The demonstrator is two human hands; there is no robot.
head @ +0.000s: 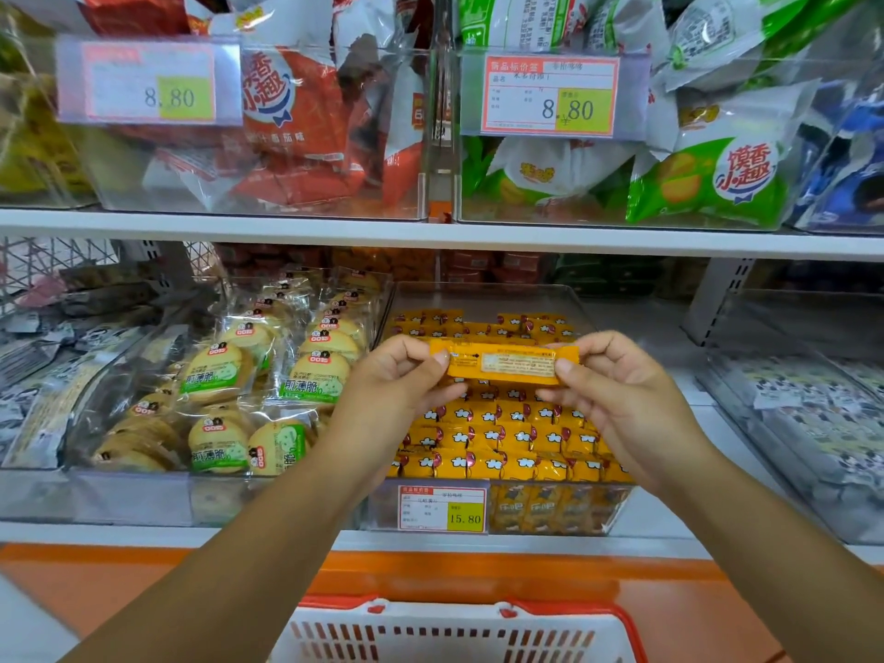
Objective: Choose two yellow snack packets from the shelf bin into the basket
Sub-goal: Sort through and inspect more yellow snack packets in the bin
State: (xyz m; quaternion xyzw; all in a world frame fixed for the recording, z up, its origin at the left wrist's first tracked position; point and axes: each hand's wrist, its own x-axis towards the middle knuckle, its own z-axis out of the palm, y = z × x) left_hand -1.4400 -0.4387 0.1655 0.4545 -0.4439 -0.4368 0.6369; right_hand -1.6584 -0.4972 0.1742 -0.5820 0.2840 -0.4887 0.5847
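Holding one yellow snack packet [502,363] up over the shelf bin [483,299], pinched at both ends: left end between thumb and curled fingers of the left hand [397,390], right end gripped the same way in the right hand [617,390]. Long axis running straight left to right, pretty much level, printed back turned up toward the camera. Hovering just above the stacked packets [502,442] of the same yellow, apparently not touching them. Way down at the bottom edge, the basket [430,638], below the packet and back toward the body, well apart from it, open top facing up. So for the drop, probably just a matter of letting go with one hand and bringing the packet down and back with the other. Neither hand clearly nearer to the basket, honestly, with the packet spanning the gap between them almost right above it. Inside of the basket out of view, so no telling first packet or second.
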